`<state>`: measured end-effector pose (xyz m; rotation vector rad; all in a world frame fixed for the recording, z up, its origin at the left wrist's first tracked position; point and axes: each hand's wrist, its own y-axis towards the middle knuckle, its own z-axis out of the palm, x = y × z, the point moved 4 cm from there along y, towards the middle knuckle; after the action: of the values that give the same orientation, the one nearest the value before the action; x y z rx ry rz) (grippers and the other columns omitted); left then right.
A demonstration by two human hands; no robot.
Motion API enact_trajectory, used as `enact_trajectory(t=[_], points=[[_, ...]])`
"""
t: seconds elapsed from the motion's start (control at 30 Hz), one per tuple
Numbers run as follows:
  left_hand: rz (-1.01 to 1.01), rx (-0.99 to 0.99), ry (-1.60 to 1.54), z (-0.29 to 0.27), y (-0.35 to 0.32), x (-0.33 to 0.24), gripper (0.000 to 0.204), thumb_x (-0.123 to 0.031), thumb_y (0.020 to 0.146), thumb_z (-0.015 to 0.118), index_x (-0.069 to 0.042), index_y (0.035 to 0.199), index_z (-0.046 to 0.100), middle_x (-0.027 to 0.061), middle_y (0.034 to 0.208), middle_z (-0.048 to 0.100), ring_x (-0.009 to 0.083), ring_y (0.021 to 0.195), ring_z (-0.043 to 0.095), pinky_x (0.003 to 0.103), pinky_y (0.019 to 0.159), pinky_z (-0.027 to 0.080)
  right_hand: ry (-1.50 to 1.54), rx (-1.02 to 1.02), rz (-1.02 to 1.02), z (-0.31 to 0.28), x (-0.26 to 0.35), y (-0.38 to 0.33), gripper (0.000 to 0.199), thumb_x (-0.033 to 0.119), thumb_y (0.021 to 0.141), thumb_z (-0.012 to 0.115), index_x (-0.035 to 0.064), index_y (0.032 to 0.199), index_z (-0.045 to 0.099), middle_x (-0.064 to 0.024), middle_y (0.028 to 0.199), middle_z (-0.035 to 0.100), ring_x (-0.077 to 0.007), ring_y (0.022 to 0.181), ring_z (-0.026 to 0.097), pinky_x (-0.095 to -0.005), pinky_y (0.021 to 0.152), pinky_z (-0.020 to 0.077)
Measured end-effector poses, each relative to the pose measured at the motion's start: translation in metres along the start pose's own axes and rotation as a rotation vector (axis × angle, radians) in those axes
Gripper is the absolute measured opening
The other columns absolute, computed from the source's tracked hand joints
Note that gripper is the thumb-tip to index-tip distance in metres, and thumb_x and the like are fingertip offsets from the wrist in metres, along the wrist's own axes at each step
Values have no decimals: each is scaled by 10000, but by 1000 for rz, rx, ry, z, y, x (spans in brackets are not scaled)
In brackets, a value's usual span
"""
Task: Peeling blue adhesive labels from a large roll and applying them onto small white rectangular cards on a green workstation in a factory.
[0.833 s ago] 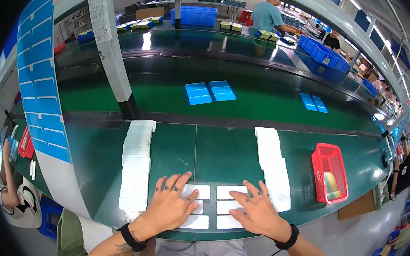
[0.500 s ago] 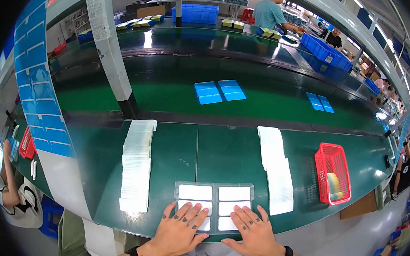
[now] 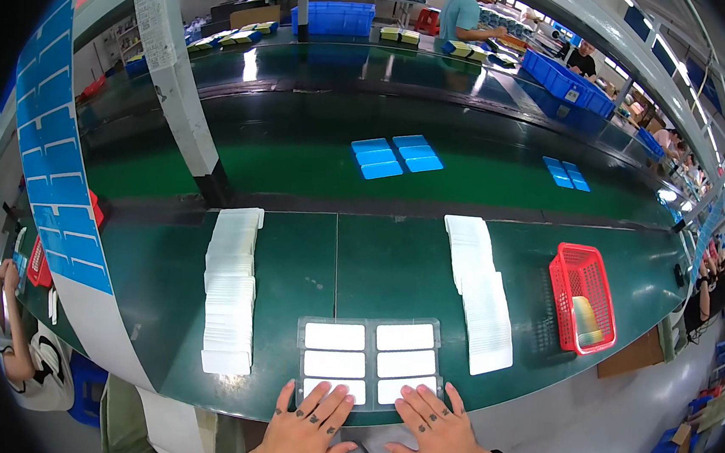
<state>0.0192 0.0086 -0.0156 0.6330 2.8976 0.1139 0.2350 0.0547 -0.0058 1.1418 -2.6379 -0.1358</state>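
Observation:
A thin grey translucent sheet or tray [image 3: 370, 359] lies at the near edge of the green table, with white rectangular cards [image 3: 333, 363] set in two columns of three. My left hand [image 3: 308, 428] rests palm down, fingers spread, its fingertips on the nearest card of the left column. My right hand [image 3: 442, 433] lies flat in the same way on the nearest card of the right column. Neither hand grips anything. To the left runs a long overlapping stack of white cards [image 3: 230, 297]; a similar white stack [image 3: 485, 309] lies on the right.
A red plastic basket [image 3: 582, 299] holding a few yellowish pieces stands at the right. Blue sheet pieces [image 3: 396, 158] lie on the green conveyor belt [image 3: 282, 161] beyond the table [image 3: 291, 263]. A strip of blue-faced sheets [image 3: 53, 151] hangs at left beside a metal post [image 3: 173, 84]. Other people work around.
Both hands have slid toward me, from the middle cards to the nearest ones, uncovering the middle row. The whole view has shifted slightly.

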Motion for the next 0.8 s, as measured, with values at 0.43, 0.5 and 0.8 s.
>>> enact_trajectory(t=[0.43,0.5,0.8], points=[[-46,-187,-103,-20,-12,5,636,-530,840,697,-92,1297,631,196,1376,526,370,1265,509,613,1111,254,107,-15,-40,-27,4,8,551,522,865,698,83,1199,689,-127,1294,649,-296,1244,589,-546,1098,376],[-98,-193,-173,-23,-14,15,644,-500,823,716,-88,1307,615,215,1385,503,399,1261,498,620,1108,247,95,-10,-52,-27,7,14,562,522,870,694,79,1215,681,-133,1292,647,-303,1249,585,-546,1103,373],[-383,-771,-180,-83,-92,129,512,-183,778,731,-19,1247,610,207,1312,552,394,1241,519,547,1094,345,501,75,245,-24,-41,49,490,376,884,714,4,1201,681,-159,1175,711,-307,1071,682,-449,1022,463]])
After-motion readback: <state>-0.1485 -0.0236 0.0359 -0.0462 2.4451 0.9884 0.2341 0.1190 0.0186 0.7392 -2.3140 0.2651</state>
